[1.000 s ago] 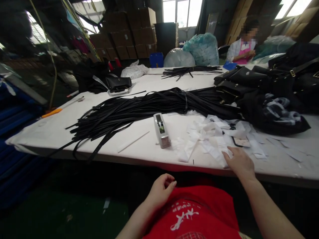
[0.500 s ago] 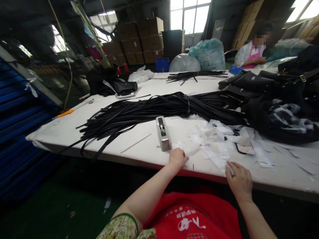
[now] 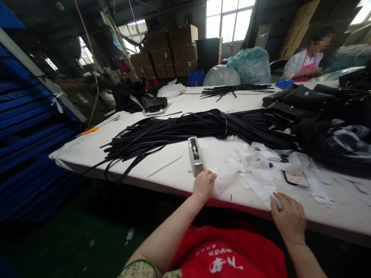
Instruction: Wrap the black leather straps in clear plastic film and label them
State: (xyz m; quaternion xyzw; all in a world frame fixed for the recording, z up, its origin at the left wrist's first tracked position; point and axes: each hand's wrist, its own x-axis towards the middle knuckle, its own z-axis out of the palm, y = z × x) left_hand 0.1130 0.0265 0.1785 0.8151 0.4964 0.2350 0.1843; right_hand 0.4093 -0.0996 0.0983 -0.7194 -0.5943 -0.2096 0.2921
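My left hand (image 3: 204, 184) is closed near the table's front edge, its thumb and fingertips pinched together beside a thin whitish, see-through sheet (image 3: 223, 181). What the pinch holds is too faint to name. Just beyond that hand stands a grey tape dispenser (image 3: 195, 156), its near end close to my knuckles. Farther right, my right hand (image 3: 290, 216) is curled at the table edge, with something small and pale between thumb and fingers. A long white strip (image 3: 267, 179) from a loose heap runs down to those fingertips.
A tied bundle of black straps (image 3: 174, 129) lies across the table (image 3: 95, 154), with ends hanging over the front. Black bags (image 3: 313, 98) pile up at right. An orange-handled tool (image 3: 89, 131) lies at far left. A person (image 3: 305, 63) sits across the table at back right.
The view has turned slightly left, so things on the table appear farther right. My left hand is a little nearer the tape dispenser. My right hand keeps its curled pose at the strip's end.
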